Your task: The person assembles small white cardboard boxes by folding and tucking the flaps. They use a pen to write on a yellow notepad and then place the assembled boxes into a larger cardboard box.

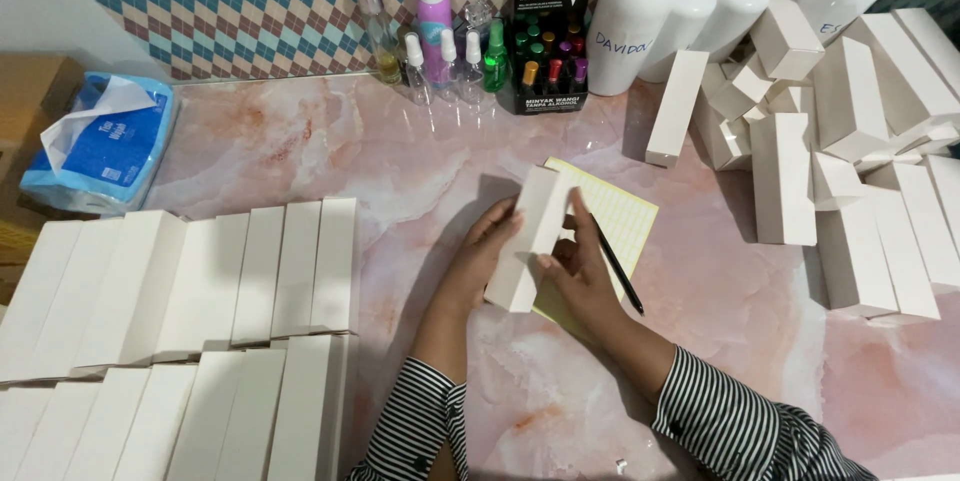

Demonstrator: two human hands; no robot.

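Note:
A long white cardboard box (530,236) is held between both hands above the middle of the pink marble table (420,161). My left hand (487,246) grips its left side with the fingers wrapped on the edge. My right hand (578,266) presses on its right side and near end. Under the hands lies a yellow lined notepad (625,216) with a black pen (620,271) across it. Both sleeves are black-and-white striped.
Neat rows of white boxes (190,311) fill the left side. A loose heap of white boxes (850,151) sits at right. At the back stand white bottles (630,16), small spray bottles (450,56), a black display box of vials (550,46) and a blue tissue pack (105,146).

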